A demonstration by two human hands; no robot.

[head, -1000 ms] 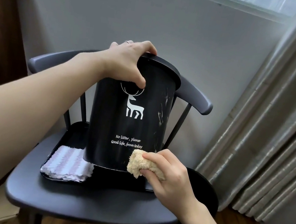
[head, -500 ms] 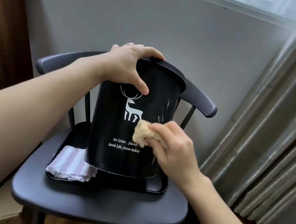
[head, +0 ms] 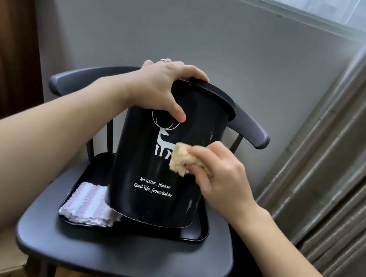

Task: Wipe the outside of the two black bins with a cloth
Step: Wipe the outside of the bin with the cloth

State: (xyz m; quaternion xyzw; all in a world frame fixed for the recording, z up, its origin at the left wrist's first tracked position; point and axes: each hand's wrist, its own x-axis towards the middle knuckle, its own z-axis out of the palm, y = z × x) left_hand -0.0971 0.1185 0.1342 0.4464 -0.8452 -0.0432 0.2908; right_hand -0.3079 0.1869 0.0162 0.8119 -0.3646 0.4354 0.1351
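Left hand (head: pixel 161 87) gripped black bin (head: pixel 161 178) rim, frame centre, fingers curled over top. Right hand (head: pixel 219 175) pinched beige cloth (head: pixel 180 159) against bin side, beside deer print.

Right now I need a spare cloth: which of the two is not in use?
The pink-and-white striped cloth, lying folded in the black tray; the right hand holds the tan one.

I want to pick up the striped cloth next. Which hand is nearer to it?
Right. The right hand, wiping with the beige cloth, is above and right of the striped cloth; the left hand grips the bin rim, higher up.
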